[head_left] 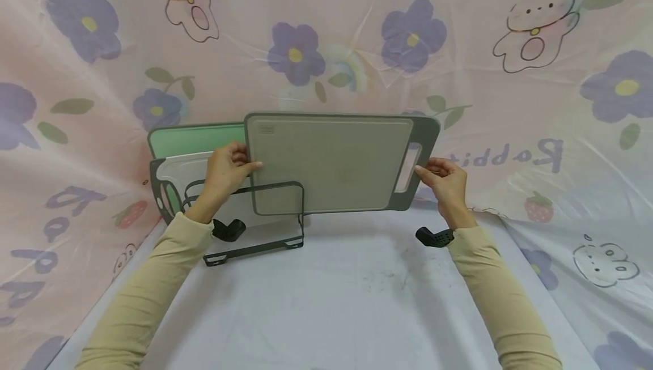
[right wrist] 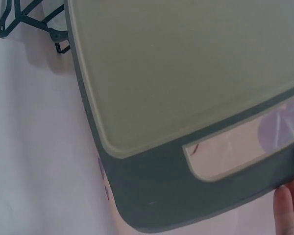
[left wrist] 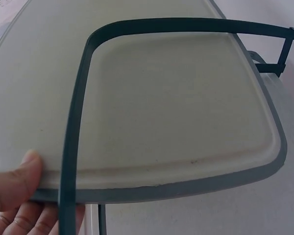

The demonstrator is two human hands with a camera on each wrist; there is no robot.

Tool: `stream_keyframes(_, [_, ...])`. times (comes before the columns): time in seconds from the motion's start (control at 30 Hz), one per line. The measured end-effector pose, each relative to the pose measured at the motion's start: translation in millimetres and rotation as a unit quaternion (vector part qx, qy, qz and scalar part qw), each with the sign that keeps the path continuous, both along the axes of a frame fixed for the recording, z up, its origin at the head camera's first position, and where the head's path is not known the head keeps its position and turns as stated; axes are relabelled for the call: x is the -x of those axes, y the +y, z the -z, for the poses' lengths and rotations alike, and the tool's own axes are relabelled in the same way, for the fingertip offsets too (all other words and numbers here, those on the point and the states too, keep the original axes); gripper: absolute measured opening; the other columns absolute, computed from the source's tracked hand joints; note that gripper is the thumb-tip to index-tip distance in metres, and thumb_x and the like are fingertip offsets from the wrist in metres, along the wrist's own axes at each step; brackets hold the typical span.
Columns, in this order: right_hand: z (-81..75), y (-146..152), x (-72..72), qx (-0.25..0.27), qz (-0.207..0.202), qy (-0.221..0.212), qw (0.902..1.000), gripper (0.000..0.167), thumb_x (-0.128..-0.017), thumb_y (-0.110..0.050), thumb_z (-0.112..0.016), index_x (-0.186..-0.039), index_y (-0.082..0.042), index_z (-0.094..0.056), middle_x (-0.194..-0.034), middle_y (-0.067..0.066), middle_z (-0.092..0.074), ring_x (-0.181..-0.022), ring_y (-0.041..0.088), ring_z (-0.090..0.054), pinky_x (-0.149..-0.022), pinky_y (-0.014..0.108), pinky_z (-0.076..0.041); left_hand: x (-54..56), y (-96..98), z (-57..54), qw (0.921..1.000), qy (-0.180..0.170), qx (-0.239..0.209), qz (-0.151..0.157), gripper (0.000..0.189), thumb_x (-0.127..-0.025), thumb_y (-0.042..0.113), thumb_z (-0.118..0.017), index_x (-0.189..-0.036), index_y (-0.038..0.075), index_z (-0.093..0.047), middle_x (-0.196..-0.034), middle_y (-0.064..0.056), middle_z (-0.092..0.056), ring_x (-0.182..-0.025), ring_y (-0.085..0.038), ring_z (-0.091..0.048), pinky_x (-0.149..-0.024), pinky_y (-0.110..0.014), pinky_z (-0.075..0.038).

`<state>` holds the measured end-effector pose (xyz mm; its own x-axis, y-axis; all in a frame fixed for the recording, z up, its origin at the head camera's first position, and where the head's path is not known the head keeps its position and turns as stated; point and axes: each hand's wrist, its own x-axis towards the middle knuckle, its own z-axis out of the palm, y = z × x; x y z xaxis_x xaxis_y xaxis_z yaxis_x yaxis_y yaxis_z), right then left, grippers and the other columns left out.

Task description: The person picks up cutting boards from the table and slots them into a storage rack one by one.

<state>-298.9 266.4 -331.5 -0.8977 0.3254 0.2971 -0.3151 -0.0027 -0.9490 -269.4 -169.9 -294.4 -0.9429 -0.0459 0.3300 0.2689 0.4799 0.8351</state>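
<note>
Both hands hold a beige cutting board (head_left: 326,166) with a grey-green rim and a slot handle at its right end. The left hand (head_left: 228,173) pinches its left edge, thumb on the front face and fingers behind. At the handle end, the right hand (head_left: 446,180) grips the edge, thumb by the slot. The board's lower left part sits behind the front loop of a dark metal rack (head_left: 303,211). Left of it, a white cutting board (head_left: 186,169) with a grey handle and a green cutting board (head_left: 199,139) stand upright at the rack, partly hidden by the left hand.
A white cloth (head_left: 347,290) covers the table under the rack. Behind and at the sides hangs a pink curtain (head_left: 352,35) printed with flowers and rabbits. Black wrist-worn devices (head_left: 433,237) sit below each hand.
</note>
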Motion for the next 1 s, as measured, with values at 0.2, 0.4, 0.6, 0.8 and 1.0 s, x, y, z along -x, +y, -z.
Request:
stream_keyframes(0.2, [1.4, -9.2, 2.8, -0.022, 0.005, -0.006, 0.9997, 0.020, -0.079, 0.003, -0.078, -0.091, -0.006, -0.066, -0.078, -0.003, -0.066, -0.071, 0.007, -0.063, -0.063, 0.017, -0.054, -5.4, -8.7, -0.5, 0.9999, -0.011, -0.009, -0.008, 0.042, -0.087, 0.011, -0.075, -0.120, -0.008, -0.058, -0.110, -0.024, -0.065, -0.100, -0.031, -0.064, -0.076, -0.025, -0.051])
stream_keyframes(0.4, [1.1, -21.1, 6.4, -0.051, 0.002, -0.018, 0.9985, 0.029, -0.080, -0.001, -0.079, -0.103, 0.005, -0.064, -0.079, -0.003, -0.065, -0.074, 0.007, -0.062, -0.065, 0.017, -0.053, -10.1, -20.8, 0.3, 0.9998, -0.002, -0.012, -0.016, 0.041, -0.087, 0.011, -0.074, -0.120, -0.008, -0.058, -0.110, -0.023, -0.066, -0.094, -0.023, -0.064, -0.073, -0.019, -0.049])
stream_keyframes(0.6, [0.7, -29.9, 8.8, -0.057, -0.005, -0.017, 0.9982, 0.031, -0.080, 0.000, -0.079, -0.106, 0.006, -0.063, -0.078, -0.004, -0.065, -0.073, 0.007, -0.062, -0.068, 0.017, -0.053, -12.5, -31.0, 3.7, 0.9995, 0.004, -0.021, -0.022, 0.042, -0.087, 0.011, -0.075, -0.120, -0.007, -0.059, -0.109, -0.023, -0.065, -0.084, -0.005, -0.061, -0.072, -0.016, -0.049])
stream_keyframes(0.8, [2.1, -42.5, 10.5, -0.075, -0.008, -0.016, 0.9970, 0.033, -0.080, -0.002, -0.079, -0.108, 0.008, -0.063, -0.078, -0.006, -0.065, -0.075, 0.007, -0.061, -0.069, 0.018, -0.053, -16.1, -42.4, 6.1, 0.9990, 0.006, -0.030, -0.034, 0.045, -0.085, 0.015, -0.077, -0.120, -0.007, -0.058, -0.108, -0.022, -0.065, -0.078, 0.004, -0.059, -0.070, -0.014, -0.048])
stream_keyframes(1.0, [4.6, -54.6, 12.8, -0.087, -0.011, -0.017, 0.9960, 0.032, -0.081, -0.006, -0.080, -0.106, 0.006, -0.064, -0.079, -0.006, -0.065, -0.076, 0.009, -0.061, -0.069, 0.020, -0.052, -21.8, -55.0, 7.8, 0.9983, -0.010, -0.042, -0.040, 0.051, -0.086, 0.018, -0.076, -0.126, -0.007, -0.055, -0.108, -0.014, -0.064, -0.083, 0.003, -0.060, -0.072, -0.014, -0.048])
